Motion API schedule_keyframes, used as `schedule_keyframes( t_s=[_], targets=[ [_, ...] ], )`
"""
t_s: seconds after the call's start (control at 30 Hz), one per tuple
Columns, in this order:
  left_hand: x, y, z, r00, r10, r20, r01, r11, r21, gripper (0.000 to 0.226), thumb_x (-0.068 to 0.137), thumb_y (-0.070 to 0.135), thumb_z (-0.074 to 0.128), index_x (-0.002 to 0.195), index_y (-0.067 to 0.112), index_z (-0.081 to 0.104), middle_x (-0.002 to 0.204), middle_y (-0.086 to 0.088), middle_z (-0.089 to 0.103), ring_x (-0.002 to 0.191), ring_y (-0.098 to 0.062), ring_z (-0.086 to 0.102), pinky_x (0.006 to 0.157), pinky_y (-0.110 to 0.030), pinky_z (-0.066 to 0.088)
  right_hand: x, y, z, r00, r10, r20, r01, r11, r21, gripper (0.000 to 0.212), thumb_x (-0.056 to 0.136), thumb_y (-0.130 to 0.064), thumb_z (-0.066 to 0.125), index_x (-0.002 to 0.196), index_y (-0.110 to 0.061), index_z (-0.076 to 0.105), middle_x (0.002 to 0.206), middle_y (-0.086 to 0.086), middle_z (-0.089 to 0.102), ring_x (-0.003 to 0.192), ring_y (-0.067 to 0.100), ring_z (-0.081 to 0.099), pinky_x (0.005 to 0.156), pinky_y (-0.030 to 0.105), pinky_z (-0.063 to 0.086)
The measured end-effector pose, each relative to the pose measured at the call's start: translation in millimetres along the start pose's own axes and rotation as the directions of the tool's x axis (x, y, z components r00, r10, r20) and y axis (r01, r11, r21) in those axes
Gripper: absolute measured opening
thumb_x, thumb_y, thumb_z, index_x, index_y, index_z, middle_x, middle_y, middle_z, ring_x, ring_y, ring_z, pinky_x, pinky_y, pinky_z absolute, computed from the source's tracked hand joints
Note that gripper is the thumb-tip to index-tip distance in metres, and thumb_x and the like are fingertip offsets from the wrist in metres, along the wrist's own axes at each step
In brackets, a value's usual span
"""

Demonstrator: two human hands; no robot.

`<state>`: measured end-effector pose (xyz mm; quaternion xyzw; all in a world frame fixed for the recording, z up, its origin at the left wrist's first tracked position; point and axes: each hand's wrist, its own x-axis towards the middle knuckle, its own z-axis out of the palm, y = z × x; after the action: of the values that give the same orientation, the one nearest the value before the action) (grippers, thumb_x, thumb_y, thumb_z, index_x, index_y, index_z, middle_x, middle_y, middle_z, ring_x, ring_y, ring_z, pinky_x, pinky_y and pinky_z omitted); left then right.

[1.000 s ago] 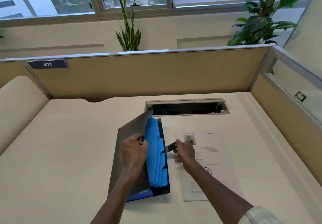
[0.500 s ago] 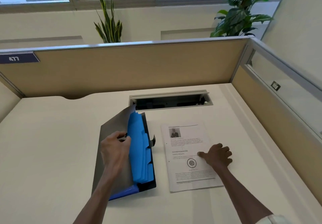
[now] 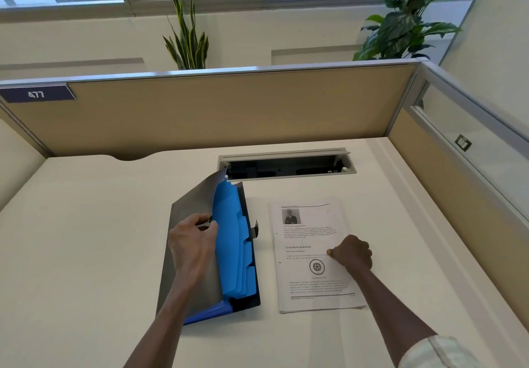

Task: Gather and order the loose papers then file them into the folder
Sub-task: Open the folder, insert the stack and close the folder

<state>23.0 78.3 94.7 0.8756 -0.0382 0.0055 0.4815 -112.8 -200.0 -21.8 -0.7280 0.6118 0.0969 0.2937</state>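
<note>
- We log the folder [image 3: 186, 253] cover as dark grey, its dividers [image 3: 232, 241] bright blue, back panel black.
- Papers [image 3: 312, 287]: white, black print, a greyscale portrait photo, a round black emblem.
- Tabletop [image 3: 86, 253]: plain cream.
- Partition [image 3: 214, 110]: tan with silver trim; navy label [image 3: 37, 93], white digits.
- Plants [image 3: 186, 38]: green, one with yellow-edged leaves.

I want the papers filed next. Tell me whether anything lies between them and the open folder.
Nothing visible does. The papers lie flat just right of the folder, with only bare desk between. The left hand holds the cover up, baring the blue dividers; the right hand rests on the papers.
</note>
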Motion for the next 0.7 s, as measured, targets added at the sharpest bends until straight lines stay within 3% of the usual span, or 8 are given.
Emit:
schedule_keyframes(
  t_s=[0.17,0.3,0.43,0.5,0.57,0.7],
  targets=[
    [0,0,-3,1.000,0.017,-0.011,-0.017,1.000,-0.010,0.022,0.085,0.014,0.070,0.106,0.010,0.075,0.097,-0.003,0.075,0.076,-0.004,0.063,0.061,-0.004,0.040,3,8,-14,0.996,-0.069,0.058,0.063,0.993,0.095,0.068,0.070,-0.044,0.081,0.116,0.000,0.056,0.120,0.017,0.062,0.108,0.035,0.061,0.080,0.036,0.050],
    [2,0,-3,1.000,0.020,-0.016,-0.019,1.000,0.004,0.022,0.085,0.015,0.070,0.106,0.009,0.076,0.097,-0.004,0.076,0.078,-0.006,0.065,0.062,-0.005,0.040,23,18,-21,0.975,-0.137,0.176,0.091,0.965,0.246,0.064,0.072,-0.032,0.081,0.118,0.003,0.055,0.120,0.018,0.063,0.105,0.035,0.063,0.086,0.039,0.054],
    [4,-1,-3,1.000,0.018,-0.022,-0.018,1.000,0.000,0.022,0.085,0.015,0.071,0.106,0.009,0.076,0.098,-0.005,0.076,0.080,-0.009,0.066,0.064,-0.007,0.042,36,33,-16,0.912,-0.302,0.278,0.190,0.910,0.368,0.058,0.072,-0.043,0.072,0.118,-0.010,0.057,0.112,0.005,0.068,0.096,0.026,0.068,0.085,0.045,0.058],
    [5,-1,-4,0.999,0.016,-0.030,-0.016,1.000,-0.002,0.022,0.086,0.015,0.071,0.106,0.009,0.076,0.098,-0.005,0.076,0.080,-0.009,0.066,0.065,-0.008,0.043,23,33,-19,0.877,-0.401,0.264,0.291,0.881,0.374,0.048,0.078,-0.042,0.067,0.118,-0.018,0.057,0.112,0.001,0.069,0.096,0.022,0.068,0.085,0.046,0.057],
    [5,0,-4,0.999,0.008,-0.036,-0.008,1.000,-0.006,0.021,0.086,0.015,0.071,0.105,0.009,0.076,0.097,-0.005,0.076,0.079,-0.009,0.065,0.064,-0.009,0.044,8,29,-25,0.854,-0.474,0.215,0.369,0.842,0.393,0.034,0.088,-0.028,0.063,0.120,-0.018,0.058,0.116,0.001,0.069,0.098,0.021,0.067,0.088,0.045,0.055],
    [6,1,-6,0.999,0.002,-0.043,-0.003,1.000,-0.012,0.021,0.085,0.014,0.071,0.104,0.008,0.076,0.097,-0.005,0.076,0.077,-0.008,0.065,0.062,-0.008,0.043,-21,9,-47,0.859,-0.510,0.035,0.445,0.780,0.440,0.029,0.093,-0.014,0.057,0.122,-0.013,0.062,0.117,0.007,0.069,0.101,0.025,0.065,0.088,0.039,0.053]
  ],
)
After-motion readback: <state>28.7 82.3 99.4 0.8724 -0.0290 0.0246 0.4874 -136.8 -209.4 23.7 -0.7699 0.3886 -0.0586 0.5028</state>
